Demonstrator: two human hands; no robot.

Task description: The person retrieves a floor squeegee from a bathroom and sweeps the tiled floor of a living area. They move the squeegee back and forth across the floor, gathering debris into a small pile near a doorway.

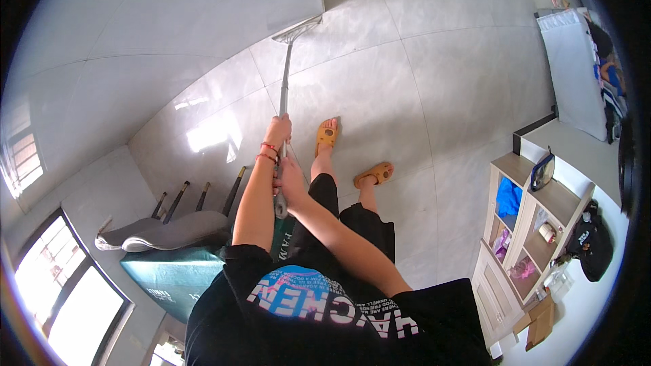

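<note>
My left hand (277,132), with red bracelets on its wrist, is wrapped round the grey pole of a long-handled broom (285,85). Closer to my body, my right hand (290,181) grips the same pole near its rounded end. The pole slants away from me, and its fan-shaped grey head (298,29) rests on the floor against the foot of a pale wall (203,13), near that wall's corner. Fine detail of the head's lower edge is too small to make out.
Grey tiles cover the floor (359,68). At my left are a green box (169,278) and a grey-seated chair (180,230) with dark legs. A wooden shelf unit (505,163) stands right. Beyond it is a white-covered piece (573,71). My feet wear yellow-brown slippers (327,137).
</note>
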